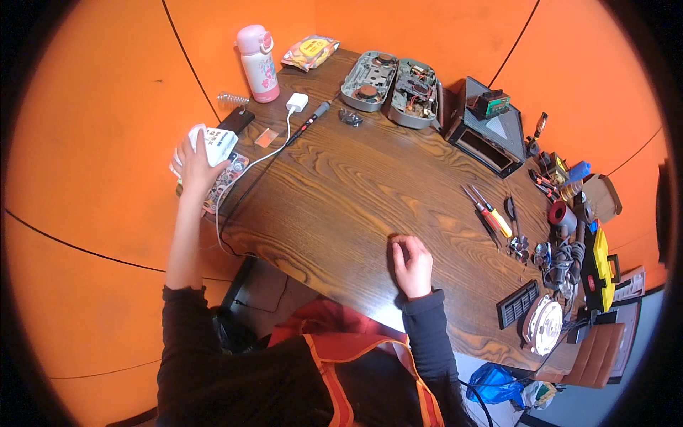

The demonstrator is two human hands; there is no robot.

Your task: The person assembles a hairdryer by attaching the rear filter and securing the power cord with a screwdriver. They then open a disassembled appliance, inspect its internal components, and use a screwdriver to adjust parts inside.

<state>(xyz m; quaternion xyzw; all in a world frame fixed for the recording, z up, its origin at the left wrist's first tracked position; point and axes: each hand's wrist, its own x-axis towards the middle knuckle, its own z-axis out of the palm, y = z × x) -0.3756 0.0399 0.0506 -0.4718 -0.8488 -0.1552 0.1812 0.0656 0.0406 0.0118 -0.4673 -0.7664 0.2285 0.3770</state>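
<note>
At the table's left edge my left hand point(198, 169) is laid over a white soft packet point(219, 144) with dark print, thumb and fingers gripping it. The packet sits over a colourful patterned item point(231, 173), partly hidden by my hand. Just behind lies a black box-shaped object point(237, 119). Near the front edge of the wooden table point(320, 185), my right hand point(413, 267) rests with its fingers curled in, and nothing shows in it.
A pink-and-white bottle point(259, 67), snack bag point(311, 53), white charger point(297, 102) and soldering iron point(307, 124) lie at back left. Opened speaker halves point(415, 96) and a dark casing point(491, 135) stand behind. Screwdrivers point(491, 213), a grille point(518, 304) and a round white part point(543, 326) lie right.
</note>
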